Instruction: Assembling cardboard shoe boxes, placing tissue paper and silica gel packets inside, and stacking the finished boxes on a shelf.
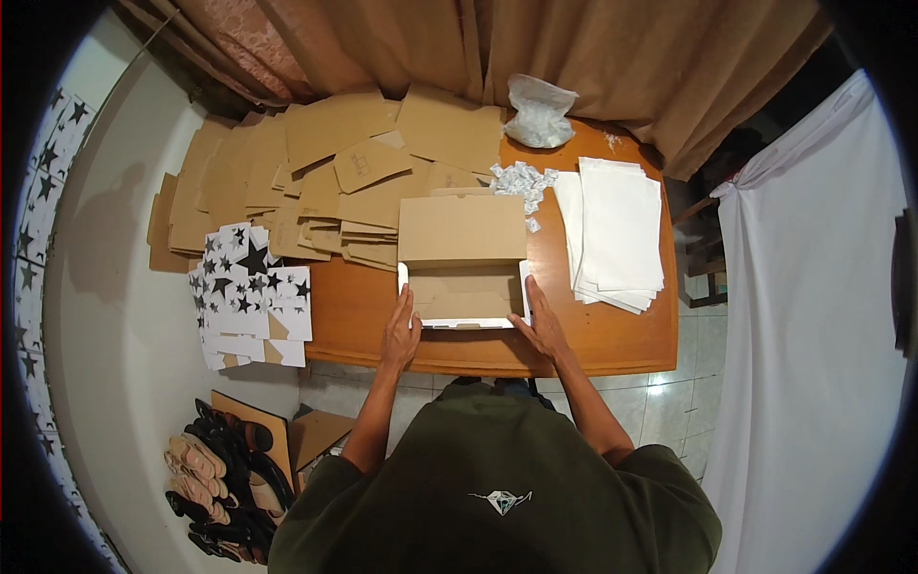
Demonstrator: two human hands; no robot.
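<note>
An unfolded cardboard box (pixel 462 287), brown inside with white outer edges, sits near the front of the wooden table. Its lid (pixel 463 228) is raised at the far side, and nothing lies inside. My left hand (pixel 400 330) grips the left end, fingers stretched along the outer wall. At the opposite end my right hand (pixel 543 327) holds the right wall, with its thumb by the front corner. The palms are hidden.
Flat brown cardboard pieces (pixel 354 124) are heaped at the back left. Star-printed white card pieces (pixel 251 297) lie at the left edge. White sheets (pixel 620 230), small packets (pixel 521 182) and a plastic bag (pixel 540 110) are to the right. Shoes (pixel 225 478) stand low at the left.
</note>
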